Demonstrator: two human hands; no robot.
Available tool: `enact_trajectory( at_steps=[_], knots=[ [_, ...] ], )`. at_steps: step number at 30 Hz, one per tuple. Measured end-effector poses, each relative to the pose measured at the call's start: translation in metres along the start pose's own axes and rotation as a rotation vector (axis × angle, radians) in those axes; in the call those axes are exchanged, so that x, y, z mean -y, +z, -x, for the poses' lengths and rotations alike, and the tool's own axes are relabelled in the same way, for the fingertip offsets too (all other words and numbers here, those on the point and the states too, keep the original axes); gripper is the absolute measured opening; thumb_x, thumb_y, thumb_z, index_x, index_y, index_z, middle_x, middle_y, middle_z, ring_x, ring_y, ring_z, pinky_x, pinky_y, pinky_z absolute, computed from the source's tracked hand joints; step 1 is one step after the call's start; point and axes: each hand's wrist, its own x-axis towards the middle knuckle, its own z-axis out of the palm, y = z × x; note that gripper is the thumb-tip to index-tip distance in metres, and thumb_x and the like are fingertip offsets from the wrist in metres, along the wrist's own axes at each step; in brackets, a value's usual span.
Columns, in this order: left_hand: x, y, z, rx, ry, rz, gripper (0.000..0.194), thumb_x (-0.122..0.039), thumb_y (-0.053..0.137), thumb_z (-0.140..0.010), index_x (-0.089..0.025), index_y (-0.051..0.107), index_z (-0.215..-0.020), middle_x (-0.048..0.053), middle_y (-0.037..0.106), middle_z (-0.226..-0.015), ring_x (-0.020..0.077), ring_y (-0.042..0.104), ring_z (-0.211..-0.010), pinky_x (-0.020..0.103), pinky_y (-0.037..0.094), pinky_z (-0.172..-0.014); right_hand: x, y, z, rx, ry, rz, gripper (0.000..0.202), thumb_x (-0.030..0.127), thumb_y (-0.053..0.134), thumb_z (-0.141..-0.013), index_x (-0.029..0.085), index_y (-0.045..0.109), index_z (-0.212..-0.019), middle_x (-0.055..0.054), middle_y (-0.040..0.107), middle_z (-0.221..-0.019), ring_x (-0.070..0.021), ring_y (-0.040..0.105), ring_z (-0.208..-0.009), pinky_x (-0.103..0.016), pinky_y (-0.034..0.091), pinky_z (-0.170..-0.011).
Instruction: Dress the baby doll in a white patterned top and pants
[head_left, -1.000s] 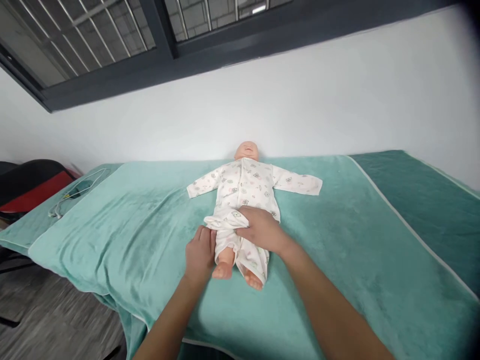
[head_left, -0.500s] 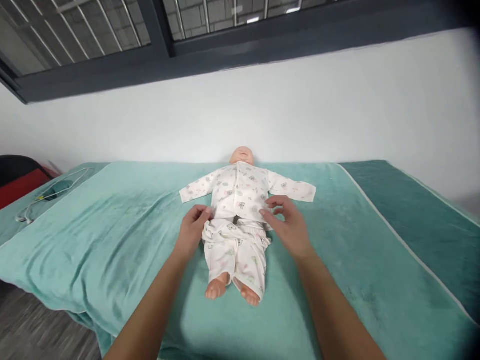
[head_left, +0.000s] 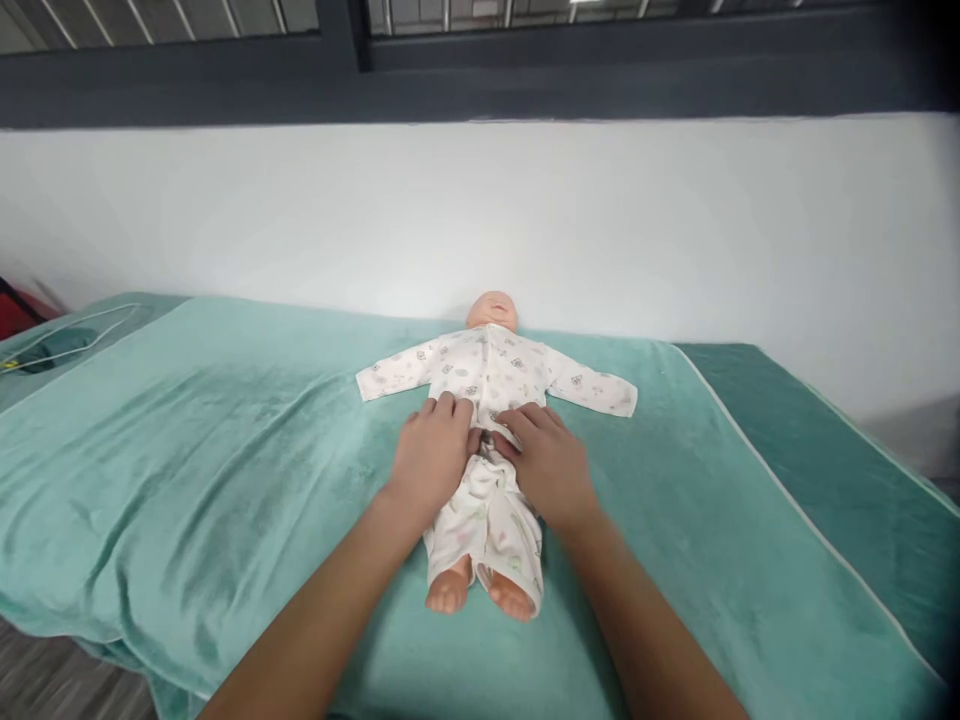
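Observation:
A baby doll (head_left: 492,311) lies on its back with its head by the wall. It wears a white printed long-sleeved shirt (head_left: 516,358), sleeves spread to both sides, and matching trousers (head_left: 516,545) from which its bare feet show. My left hand (head_left: 433,452) is closed at the shirt's lower front, fingers on top and thumb near the middle. My right hand (head_left: 550,462) grips the hem opposite, its thumb close to the left one. A small dark gap shows between shirt and trousers. The fingertips are partly hidden against the cloth.
A green blanket (head_left: 247,420) with folds on its left covers the bed. A darker green strip (head_left: 795,420) with white piping runs along the right. White cable (head_left: 82,340) and a red-and-black item (head_left: 19,312) sit far left. Behind are the white wall (head_left: 300,220) and a dark window frame (head_left: 525,85).
Both hands have moved inward from the sides of the doll's waist to the shirt's front hem and closed there. The camera view has levelled and shifted slightly.

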Motion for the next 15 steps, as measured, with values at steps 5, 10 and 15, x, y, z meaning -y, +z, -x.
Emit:
enact_trajectory(
  at_steps=[5, 10, 15],
  knots=[
    [0.01, 0.012, 0.01, -0.026, -0.114, 0.111, 0.03, -0.03, 0.026, -0.105, -0.02, 0.054, -0.109, 0.008, 0.064, -0.104, 0.0226, 0.063, -0.09, 0.033, 0.044, -0.071, -0.012, 0.009, 0.01, -0.156, 0.109, -0.298, 0.015, 0.024, 0.052, -0.096, 0.021, 0.064, -0.104, -0.005, 0.063, -0.094, -0.0182, 0.058, -0.077, -0.031, 0.046, -0.07],
    [0.019, 0.017, 0.014, -0.06, 0.013, 0.176, 0.02, -0.034, 0.044, -0.1, -0.021, 0.054, -0.112, 0.008, 0.063, -0.115, 0.024, 0.061, -0.104, 0.033, 0.046, -0.077, -0.012, 0.008, 0.006, -0.076, 0.079, -0.272, 0.019, 0.021, 0.053, -0.091, 0.021, 0.063, -0.107, -0.005, 0.065, -0.096, -0.0186, 0.059, -0.081, -0.03, 0.044, -0.069],
    [0.017, 0.022, 0.001, -0.148, -0.007, 0.298, 0.019, -0.033, 0.044, -0.099, -0.021, 0.056, -0.092, 0.004, 0.064, -0.09, 0.021, 0.061, -0.083, 0.03, 0.041, -0.066, 0.001, 0.008, 0.0, -0.049, 0.153, -0.155, 0.024, 0.039, 0.049, -0.097, 0.02, 0.063, -0.089, -0.003, 0.063, -0.079, -0.0179, 0.055, -0.072, -0.03, 0.037, -0.065]
  ],
)
